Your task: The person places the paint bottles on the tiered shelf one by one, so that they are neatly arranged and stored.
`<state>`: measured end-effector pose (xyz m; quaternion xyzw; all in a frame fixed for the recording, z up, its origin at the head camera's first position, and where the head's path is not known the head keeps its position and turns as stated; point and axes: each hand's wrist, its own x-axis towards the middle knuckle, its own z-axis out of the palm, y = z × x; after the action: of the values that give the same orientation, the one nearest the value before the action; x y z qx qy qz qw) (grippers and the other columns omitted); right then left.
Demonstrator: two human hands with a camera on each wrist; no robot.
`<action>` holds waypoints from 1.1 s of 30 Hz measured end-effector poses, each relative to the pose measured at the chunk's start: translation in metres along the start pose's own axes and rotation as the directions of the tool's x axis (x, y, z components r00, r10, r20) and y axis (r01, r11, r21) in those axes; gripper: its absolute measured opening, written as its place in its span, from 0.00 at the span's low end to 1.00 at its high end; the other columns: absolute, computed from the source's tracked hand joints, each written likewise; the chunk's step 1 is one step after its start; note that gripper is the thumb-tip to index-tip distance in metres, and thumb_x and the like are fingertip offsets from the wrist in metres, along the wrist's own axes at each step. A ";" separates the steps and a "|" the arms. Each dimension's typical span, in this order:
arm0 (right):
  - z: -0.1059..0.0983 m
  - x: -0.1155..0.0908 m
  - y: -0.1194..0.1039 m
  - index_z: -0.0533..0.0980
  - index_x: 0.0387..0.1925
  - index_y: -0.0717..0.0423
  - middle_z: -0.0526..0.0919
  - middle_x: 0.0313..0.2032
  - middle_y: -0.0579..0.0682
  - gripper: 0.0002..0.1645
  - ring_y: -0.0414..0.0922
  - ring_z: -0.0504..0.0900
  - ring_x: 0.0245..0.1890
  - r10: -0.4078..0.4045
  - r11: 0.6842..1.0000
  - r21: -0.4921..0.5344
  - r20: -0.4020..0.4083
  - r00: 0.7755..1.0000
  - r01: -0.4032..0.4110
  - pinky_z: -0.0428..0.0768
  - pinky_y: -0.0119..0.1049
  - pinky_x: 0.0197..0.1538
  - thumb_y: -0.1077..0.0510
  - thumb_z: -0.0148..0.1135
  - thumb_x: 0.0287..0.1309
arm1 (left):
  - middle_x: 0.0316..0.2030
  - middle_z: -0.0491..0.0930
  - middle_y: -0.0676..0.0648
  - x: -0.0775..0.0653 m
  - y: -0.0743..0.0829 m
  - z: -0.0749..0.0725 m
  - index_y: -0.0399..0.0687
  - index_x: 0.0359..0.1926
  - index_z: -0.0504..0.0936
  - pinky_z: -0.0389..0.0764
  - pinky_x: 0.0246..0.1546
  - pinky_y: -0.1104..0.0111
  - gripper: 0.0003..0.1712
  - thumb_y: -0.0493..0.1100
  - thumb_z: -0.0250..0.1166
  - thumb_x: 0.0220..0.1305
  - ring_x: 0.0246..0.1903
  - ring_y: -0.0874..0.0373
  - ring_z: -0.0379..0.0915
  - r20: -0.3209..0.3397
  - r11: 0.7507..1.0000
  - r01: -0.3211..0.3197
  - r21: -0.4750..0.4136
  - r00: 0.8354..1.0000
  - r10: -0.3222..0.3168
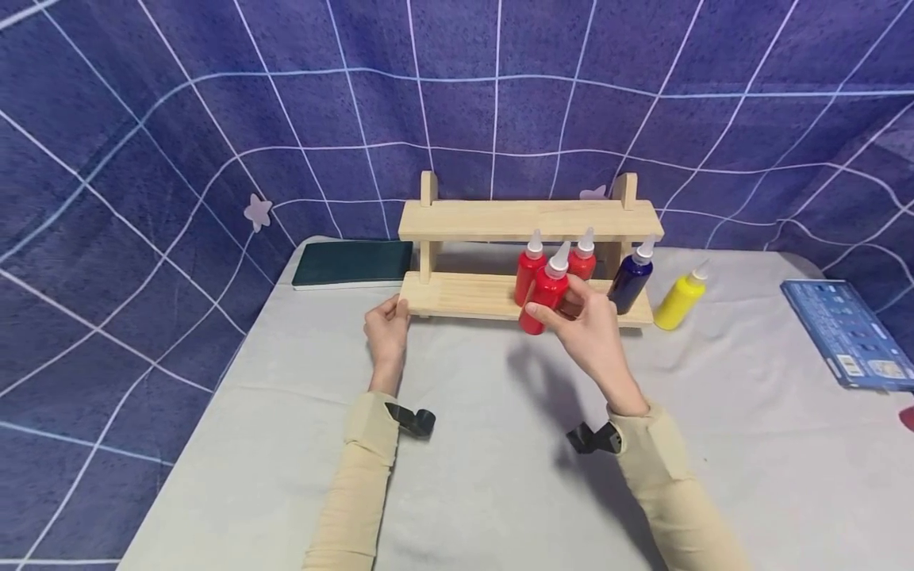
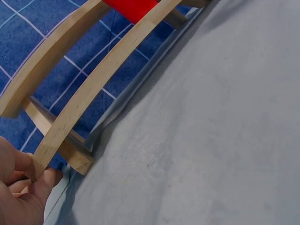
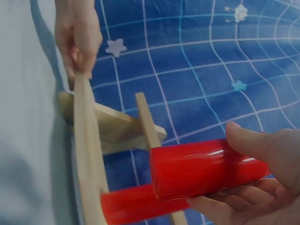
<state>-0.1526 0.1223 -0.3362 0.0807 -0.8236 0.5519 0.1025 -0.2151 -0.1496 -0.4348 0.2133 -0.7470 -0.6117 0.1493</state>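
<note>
A small two-tier wooden shelf (image 1: 464,293) stands at the back of the table. My left hand (image 1: 387,333) pinches the left end of its lower board between thumb and fingers, as the left wrist view shows up close. My right hand (image 1: 593,337) grips a red squeeze bottle (image 1: 548,292) with a white nozzle, holding it slightly tilted in front of the lower board. Behind it, a second red bottle (image 1: 526,281) and a third red bottle (image 1: 583,263) stand on that board. A dark blue bottle (image 1: 631,281) stands near the board's right end.
Right of the shelf, a yellow bottle (image 1: 680,303) stands on the table. A dark green notebook (image 1: 353,263) lies left of the shelf. Farther right lies a flat blue package (image 1: 853,333). A blue grid-patterned curtain (image 1: 457,111) hangs close behind the shelf.
</note>
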 end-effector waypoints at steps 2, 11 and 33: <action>0.005 0.001 0.001 0.77 0.54 0.63 0.86 0.43 0.59 0.27 0.50 0.86 0.43 0.001 1.000 0.014 0.014 1.000 -0.001 0.82 0.21 0.42 0.62 0.73 0.52 | 0.47 0.84 0.36 0.000 0.000 0.001 0.36 0.55 0.81 0.85 0.43 0.72 0.17 0.40 0.61 0.69 0.46 0.52 0.83 0.005 1.000 0.004 -0.001 1.000 -0.004; 0.028 0.010 0.002 0.76 0.53 0.65 0.86 0.44 0.61 0.26 0.52 0.86 0.44 -0.002 0.997 0.075 0.043 0.999 -0.002 0.85 0.38 0.48 0.64 0.73 0.52 | 0.47 0.84 0.36 0.001 -0.002 0.001 0.36 0.55 0.81 0.85 0.44 0.71 0.17 0.41 0.61 0.69 0.46 0.52 0.83 -0.009 1.000 -0.007 0.007 1.000 0.007; 0.078 0.036 0.016 0.70 0.59 0.68 0.81 0.52 0.64 0.29 0.56 0.81 0.53 -0.006 0.988 0.152 0.026 1.000 0.002 0.80 0.47 0.59 0.67 0.68 0.57 | 0.47 0.84 0.36 -0.002 -0.001 -0.001 0.37 0.55 0.81 0.85 0.45 0.68 0.17 0.40 0.60 0.69 0.45 0.50 0.83 -0.001 1.000 -0.017 0.008 1.000 0.017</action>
<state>-0.1975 0.0551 -0.3700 0.0974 -0.7802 0.6118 0.0862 -0.2126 -0.1497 -0.4355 0.2077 -0.7510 -0.6074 0.1543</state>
